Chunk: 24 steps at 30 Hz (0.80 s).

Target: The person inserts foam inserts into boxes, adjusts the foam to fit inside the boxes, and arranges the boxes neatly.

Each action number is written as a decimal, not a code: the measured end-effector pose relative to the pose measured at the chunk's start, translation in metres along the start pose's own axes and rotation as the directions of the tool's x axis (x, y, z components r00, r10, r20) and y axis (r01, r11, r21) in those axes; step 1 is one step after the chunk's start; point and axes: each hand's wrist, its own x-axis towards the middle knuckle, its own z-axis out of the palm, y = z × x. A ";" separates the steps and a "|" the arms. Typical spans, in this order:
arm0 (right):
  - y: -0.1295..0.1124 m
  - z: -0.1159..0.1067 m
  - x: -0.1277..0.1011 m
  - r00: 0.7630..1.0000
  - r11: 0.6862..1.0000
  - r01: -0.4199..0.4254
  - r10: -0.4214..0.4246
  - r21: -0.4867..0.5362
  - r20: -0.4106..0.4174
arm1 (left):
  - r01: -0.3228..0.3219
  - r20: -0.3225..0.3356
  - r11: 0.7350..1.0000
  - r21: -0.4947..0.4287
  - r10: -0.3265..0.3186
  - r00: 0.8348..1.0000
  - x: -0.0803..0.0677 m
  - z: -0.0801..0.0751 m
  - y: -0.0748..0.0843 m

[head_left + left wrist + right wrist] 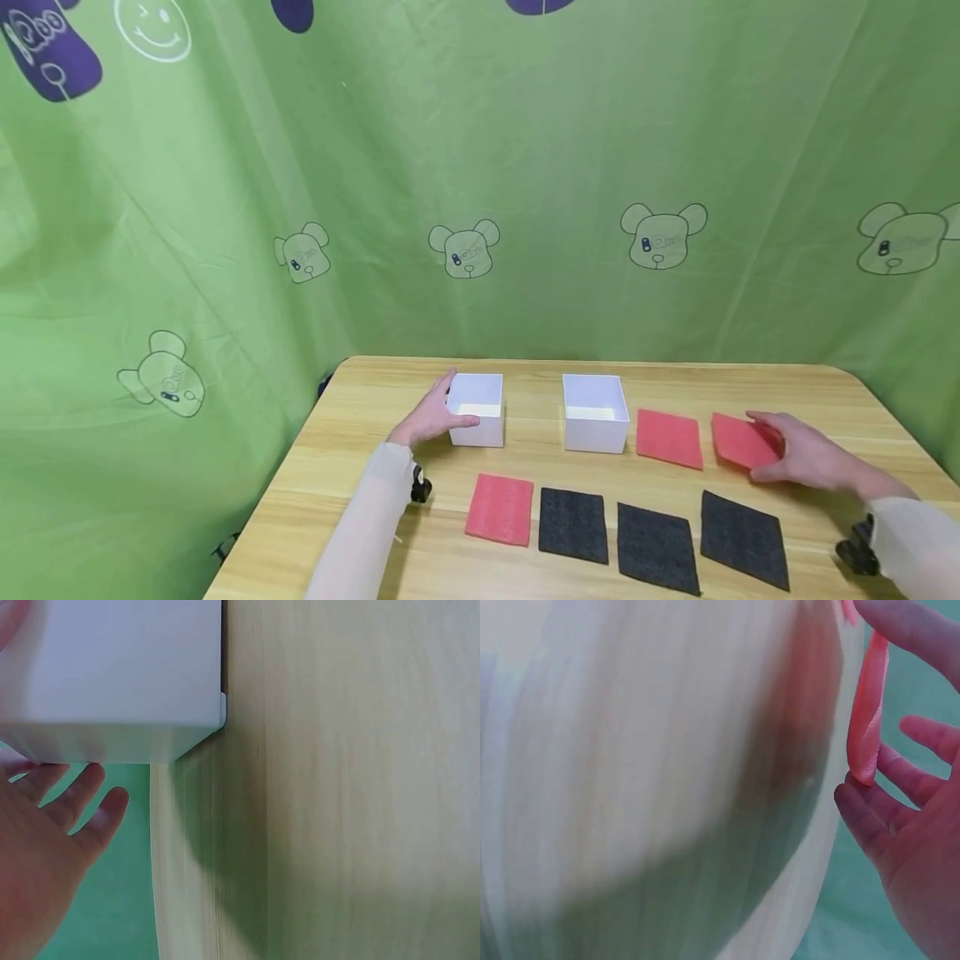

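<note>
My left hand (433,414) rests against the left side of a white open box (477,409). Its thumb lies on the box's front face, and the fingers (71,802) are straight and spread beside the box (112,667). My right hand (804,452) holds the rightmost red foam pad (741,440) at its right edge, thumb on top and fingers (870,817) underneath. That edge of the pad (866,712) is lifted off the wooden table (540,471).
A second white box (595,412) stands at the middle, with another red pad (669,437) to its right. Along the front lie a red pad (499,508) and three black pads (573,525) (657,547) (744,537). A green curtain (525,167) hangs behind.
</note>
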 end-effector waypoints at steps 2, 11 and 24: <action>-0.005 -0.001 0.000 1.000 1.000 0.005 -0.005 0.003 -0.009 | -0.004 0.001 1.000 0.001 0.004 1.000 -0.001 0.000 0.000; -0.037 -0.014 0.006 0.994 0.996 0.088 -0.089 -0.030 -0.058 | 0.014 -0.002 1.000 -0.024 -0.014 1.000 -0.001 0.000 0.000; -0.092 -0.030 0.026 0.984 0.984 0.164 -0.168 -0.070 -0.065 | 0.004 0.002 0.995 -0.101 -0.003 1.000 -0.001 0.002 -0.009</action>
